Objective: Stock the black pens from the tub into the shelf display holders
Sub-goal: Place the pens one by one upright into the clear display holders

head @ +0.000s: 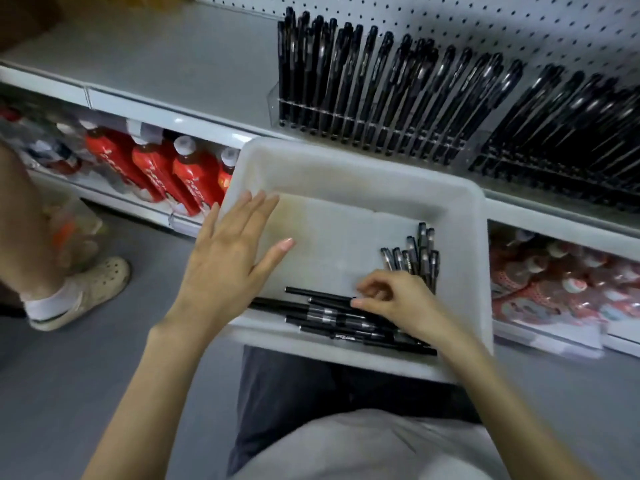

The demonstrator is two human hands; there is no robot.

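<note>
Head camera showed one white tub (360, 168) at the shelf edge, holding two bunches of black pens: about six lying pens (318, 315) along its 6 o'clock wall and about nine propped pens (420, 251) toward 3 o'clock. One left hand (228, 258) lay flat, fingers straight, over the 9 o'clock rim. One right hand (398, 303) pinched the lying pens with curled fingers (363, 303). Two clear holders stood packed with pens: the first holder (273, 102) at 12 o'clock, the second holder (479, 147) at 2 o'clock.

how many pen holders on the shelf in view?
2. The left holder stands on the shelf behind the tub, packed with black pens; the right holder sits beside it and runs past the frame edge, so more may be hidden.
</note>
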